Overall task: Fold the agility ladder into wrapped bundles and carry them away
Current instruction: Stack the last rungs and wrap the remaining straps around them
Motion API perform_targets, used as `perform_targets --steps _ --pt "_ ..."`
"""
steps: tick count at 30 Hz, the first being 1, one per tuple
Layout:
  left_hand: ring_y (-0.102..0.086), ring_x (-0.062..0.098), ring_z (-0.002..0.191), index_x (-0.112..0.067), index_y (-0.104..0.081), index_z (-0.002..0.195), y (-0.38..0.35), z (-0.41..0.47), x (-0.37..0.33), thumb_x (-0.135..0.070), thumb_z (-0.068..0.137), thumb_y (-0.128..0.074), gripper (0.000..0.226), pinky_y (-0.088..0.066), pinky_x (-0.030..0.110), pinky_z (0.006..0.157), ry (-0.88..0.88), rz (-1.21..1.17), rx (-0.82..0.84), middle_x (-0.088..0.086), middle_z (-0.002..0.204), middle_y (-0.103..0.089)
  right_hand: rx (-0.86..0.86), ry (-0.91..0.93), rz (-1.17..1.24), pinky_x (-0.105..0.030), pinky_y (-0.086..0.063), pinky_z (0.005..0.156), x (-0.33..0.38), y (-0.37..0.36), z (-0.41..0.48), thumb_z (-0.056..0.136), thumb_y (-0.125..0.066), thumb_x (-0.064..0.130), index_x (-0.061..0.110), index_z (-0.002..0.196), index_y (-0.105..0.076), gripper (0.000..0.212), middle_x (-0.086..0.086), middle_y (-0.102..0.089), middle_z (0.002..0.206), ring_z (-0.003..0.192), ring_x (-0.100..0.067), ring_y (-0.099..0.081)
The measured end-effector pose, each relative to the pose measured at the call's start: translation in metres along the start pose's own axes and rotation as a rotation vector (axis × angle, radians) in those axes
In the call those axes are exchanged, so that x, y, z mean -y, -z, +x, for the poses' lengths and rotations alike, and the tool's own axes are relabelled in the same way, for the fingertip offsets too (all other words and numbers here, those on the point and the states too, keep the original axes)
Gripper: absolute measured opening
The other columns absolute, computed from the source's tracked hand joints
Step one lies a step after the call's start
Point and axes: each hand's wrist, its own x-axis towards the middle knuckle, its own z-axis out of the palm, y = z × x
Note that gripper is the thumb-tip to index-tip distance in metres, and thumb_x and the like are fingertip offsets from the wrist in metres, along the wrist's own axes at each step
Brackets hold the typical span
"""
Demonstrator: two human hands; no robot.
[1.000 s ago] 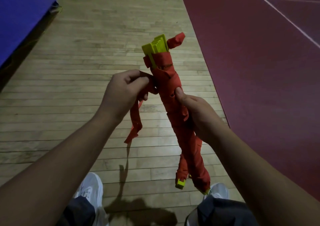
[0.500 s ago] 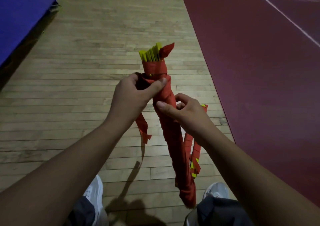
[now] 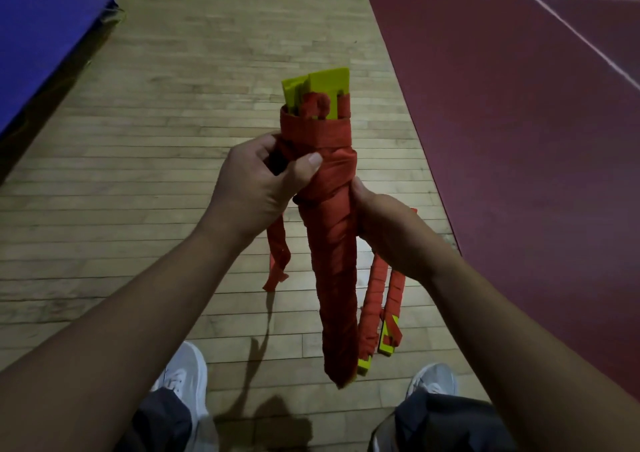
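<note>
Right grip (image 3: 389, 233) partly behind bundle (image 3: 334, 254)

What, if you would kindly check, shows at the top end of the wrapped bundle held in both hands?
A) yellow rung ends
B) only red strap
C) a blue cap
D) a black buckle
A: yellow rung ends poke out above the red strap wound round the bundle, which the left hand and right hand grip.
</note>
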Motion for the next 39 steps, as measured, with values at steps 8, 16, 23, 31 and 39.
perform_targets --steps 8,16,23,31,39 --pt "-0.064 0.007 0.065 -0.019 -0.067 0.087 0.020 0.006 -0.004 -0.039 0.088 -0.072 0.020 -0.051 0.018 0.063 0.010 -0.003 0.247 -0.008 0.069 -0.068 0.141 0.006 0.350 -0.039 -0.060 0.072 0.002 -0.003 -0.008 0.086 -0.052 0.057 -0.002 0.138 -0.053 0.078 -0.014 -0.071 0.096 0.083 -0.031 -0.067" --pt "-0.053 0.017 0.051 -0.010 -0.073 0.086 0.029 0.014 0.001 -0.028 0.098 -0.064 0.023 -0.043 0.023 0.050 0.119 0.152 0.209 0.006 0.075 -0.077 -0.060 0.056 0.196 -0.034 -0.058 0.083 0.000 -0.001 -0.002 0.086 -0.070 0.047 -0.001 0.112 -0.070 0.055 -0.022 -0.074 0.101 0.092 -0.028 -0.070" --pt "-0.067 0.011 0.058 -0.012 -0.075 0.096 0.015 0.008 0.007 -0.016 0.098 -0.064 0.012 -0.051 0.020 0.058 0.110 0.164 0.063 0.001 0.073 -0.076 -0.258 0.076 0.086 -0.051 -0.059 0.087 0.001 -0.010 0.000 0.073 -0.076 0.048 0.006 0.100 -0.077 0.049 -0.018 -0.077 0.094 0.095 -0.035 -0.075" --pt "-0.069 0.005 0.063 -0.021 -0.073 0.089 -0.011 -0.004 0.007 -0.053 0.082 -0.077 0.033 -0.054 0.027 0.065 0.157 0.197 -0.087 -0.005 0.070 -0.073 -0.293 0.206 -0.200 -0.038 -0.059 0.068 -0.004 -0.019 -0.002 0.082 -0.082 0.039 0.037 0.098 -0.070 0.020 0.001 -0.077 0.079 0.071 -0.024 -0.073" --pt "-0.071 0.001 0.074 -0.032 -0.071 0.085 -0.009 -0.005 0.001 -0.052 0.073 -0.077 0.024 -0.054 0.023 0.066 0.051 0.103 -0.072 -0.018 0.076 -0.075 -0.127 0.225 -0.172 -0.022 -0.057 0.078 -0.007 -0.001 -0.002 0.085 -0.075 0.040 0.024 0.123 -0.067 0.042 0.011 -0.075 0.089 0.089 -0.009 -0.073"
